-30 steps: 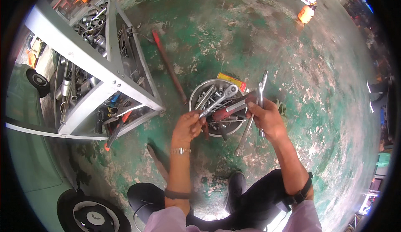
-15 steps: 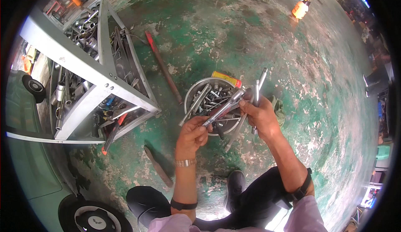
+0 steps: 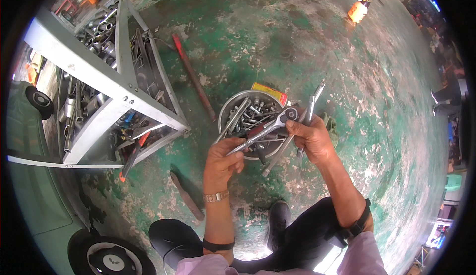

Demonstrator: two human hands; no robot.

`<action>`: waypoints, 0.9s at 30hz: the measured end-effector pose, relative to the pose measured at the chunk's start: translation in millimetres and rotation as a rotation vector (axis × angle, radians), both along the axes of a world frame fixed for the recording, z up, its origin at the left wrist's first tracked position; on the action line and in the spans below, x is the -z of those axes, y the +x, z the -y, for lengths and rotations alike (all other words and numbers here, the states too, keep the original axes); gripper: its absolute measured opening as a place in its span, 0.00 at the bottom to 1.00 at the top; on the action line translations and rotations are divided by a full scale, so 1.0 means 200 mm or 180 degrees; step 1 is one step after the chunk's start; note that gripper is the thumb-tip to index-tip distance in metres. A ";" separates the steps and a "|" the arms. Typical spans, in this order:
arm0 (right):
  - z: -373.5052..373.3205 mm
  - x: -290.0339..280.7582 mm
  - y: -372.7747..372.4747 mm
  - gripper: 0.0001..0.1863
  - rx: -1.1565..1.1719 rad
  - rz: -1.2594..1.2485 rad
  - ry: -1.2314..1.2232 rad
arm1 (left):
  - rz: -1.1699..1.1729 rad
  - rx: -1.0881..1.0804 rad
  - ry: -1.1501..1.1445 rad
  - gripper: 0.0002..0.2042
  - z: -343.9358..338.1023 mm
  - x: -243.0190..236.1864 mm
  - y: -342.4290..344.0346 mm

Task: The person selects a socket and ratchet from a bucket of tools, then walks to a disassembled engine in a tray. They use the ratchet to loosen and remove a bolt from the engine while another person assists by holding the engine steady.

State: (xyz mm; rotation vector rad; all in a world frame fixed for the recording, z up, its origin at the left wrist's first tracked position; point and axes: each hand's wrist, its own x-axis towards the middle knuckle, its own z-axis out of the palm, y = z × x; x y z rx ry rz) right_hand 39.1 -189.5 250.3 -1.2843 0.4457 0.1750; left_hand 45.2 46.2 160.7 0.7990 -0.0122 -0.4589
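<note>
A chrome ratchet wrench (image 3: 261, 135) lies slantwise over a metal basin. My left hand (image 3: 221, 165) is closed round its handle end. My right hand (image 3: 315, 143) has its thumb by the round ratchet head, and its fingers are wrapped round several long chrome tools (image 3: 312, 102). These cross one another and stick out above and below the fist; their exact kinds are hard to make out. Below both hands stands the round metal basin (image 3: 221, 118), filled with sockets, bolts and bars. A yellow and red box (image 3: 269, 92) rests against its far rim.
A grey metal rack (image 3: 79, 71) full of sockets and hand tools stands left. A red-tipped bar (image 3: 194, 82) and a flat worn bar (image 3: 187, 195) lie on the floor. A green car (image 3: 44, 200) is lower left, an orange sprayer (image 3: 357, 12) far right.
The ratchet has turned, so the round face of its head now shows. My left hand has shifted slightly left and down its handle. The chrome tools in my right hand have tilted right.
</note>
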 end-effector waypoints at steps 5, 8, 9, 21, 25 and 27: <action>0.01 0.01 0.01 0.09 0.0109 -0.0108 -0.0021 | 0.0095 -0.0180 -0.0046 0.14 0.00 -0.03 0.01; 0.00 0.01 0.01 0.07 0.0194 -0.0101 0.0057 | 0.0181 -0.0235 -0.0226 0.20 -0.01 -0.05 0.02; 0.00 0.01 0.01 0.07 0.0185 -0.0121 0.0084 | 0.0200 -0.0256 -0.0220 0.20 -0.02 -0.06 0.02; -0.02 0.00 0.01 0.06 0.0124 -0.0127 0.0115 | 0.0268 -0.0560 -0.0203 0.11 0.03 -0.15 0.01; -0.02 0.01 0.00 0.06 0.0192 -0.0178 0.0045 | 0.0285 -0.0473 -0.0426 0.15 0.03 -0.16 0.01; -0.02 0.02 0.00 0.06 0.0176 -0.0198 0.0094 | 0.0272 -0.0530 -0.0367 0.14 0.03 -0.16 0.00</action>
